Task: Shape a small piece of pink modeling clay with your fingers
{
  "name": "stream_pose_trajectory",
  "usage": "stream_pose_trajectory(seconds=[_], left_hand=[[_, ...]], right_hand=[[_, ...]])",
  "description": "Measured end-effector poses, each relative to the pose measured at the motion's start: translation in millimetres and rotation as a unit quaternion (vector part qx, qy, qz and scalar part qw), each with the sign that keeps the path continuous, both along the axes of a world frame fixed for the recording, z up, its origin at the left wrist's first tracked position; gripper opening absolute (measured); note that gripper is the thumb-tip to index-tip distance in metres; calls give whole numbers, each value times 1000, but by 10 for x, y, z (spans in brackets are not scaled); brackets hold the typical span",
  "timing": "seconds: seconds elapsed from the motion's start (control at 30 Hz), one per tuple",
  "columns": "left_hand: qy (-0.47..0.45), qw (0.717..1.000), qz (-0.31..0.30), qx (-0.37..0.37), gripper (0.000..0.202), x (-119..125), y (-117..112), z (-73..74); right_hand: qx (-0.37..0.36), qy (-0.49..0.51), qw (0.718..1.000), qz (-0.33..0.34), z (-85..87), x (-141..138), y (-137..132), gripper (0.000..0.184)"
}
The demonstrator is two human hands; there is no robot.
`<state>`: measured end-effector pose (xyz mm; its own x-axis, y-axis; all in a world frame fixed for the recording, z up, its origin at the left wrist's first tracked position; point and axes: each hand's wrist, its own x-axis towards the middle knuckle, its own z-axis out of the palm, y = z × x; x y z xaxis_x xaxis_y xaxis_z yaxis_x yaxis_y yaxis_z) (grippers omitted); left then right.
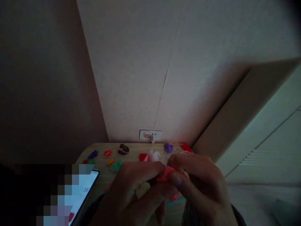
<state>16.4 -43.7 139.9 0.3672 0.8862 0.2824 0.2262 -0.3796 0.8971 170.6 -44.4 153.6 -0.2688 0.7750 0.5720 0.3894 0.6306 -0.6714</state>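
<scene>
My left hand (138,185) and my right hand (199,179) meet low in the middle of the view. Between their fingertips is a pinkish-red lump (166,173) that looks like modelling clay. Thumb and forefinger of the left hand pinch its left side, while the right thumb presses on its right end. A small blue bit shows at its upper edge, partly covered by fingers. Under the hands, another pinkish-red piece (174,197) is partly visible beside a turquoise strip (176,201).
A wooden tabletop (100,147) bears an orange slice shape (108,153), a brown lump (123,149), a green lump (117,166), a purple piece (168,148) and crumpled clear plastic (154,155). A lit phone (86,191) is at left. Behind are a wall and socket (150,135).
</scene>
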Motion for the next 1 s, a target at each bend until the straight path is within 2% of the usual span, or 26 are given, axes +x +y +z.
stream_pose_trajectory(seconds=[0.07, 0.2, 0.3, 0.37, 0.47, 0.57, 0.73, 0.87, 1.0], left_hand=[[-34, 999, 5, -22, 26, 24, -10, 9], [-90, 992, 58, -60, 30, 71, -30, -4], [-124, 987, 38, -91, 34, 90, 3, 2], [-131, 988, 11, -77, 34, 83, 43, 15], [-115, 992, 0, -54, 33, 55, 89, 33], [-96, 995, 25, -30, 35, 36, 106, 55], [-27, 997, 65, 18, 33, 41, 100, 133], [-24, 998, 56, 26, 29, 52, 87, 164], [16, 995, 68, 64, 23, 56, 84, 125]], right_hand=[[31, 13, 999, -21, -4, -37, 2, 44], [77, 44, 995, -55, -35, -114, 30, 46], [55, 88, 994, -34, -70, -123, 66, 50], [24, 113, 993, -8, -87, -95, 79, 54], [-21, 141, 990, 14, -87, -24, 73, 57], [-47, 133, 990, 22, -61, 33, 55, 48], [-51, 121, 990, 48, -35, 27, 69, 31], [-41, 93, 994, 36, -31, -19, 94, 31], [-61, 51, 997, 23, -27, -17, 116, 31]])
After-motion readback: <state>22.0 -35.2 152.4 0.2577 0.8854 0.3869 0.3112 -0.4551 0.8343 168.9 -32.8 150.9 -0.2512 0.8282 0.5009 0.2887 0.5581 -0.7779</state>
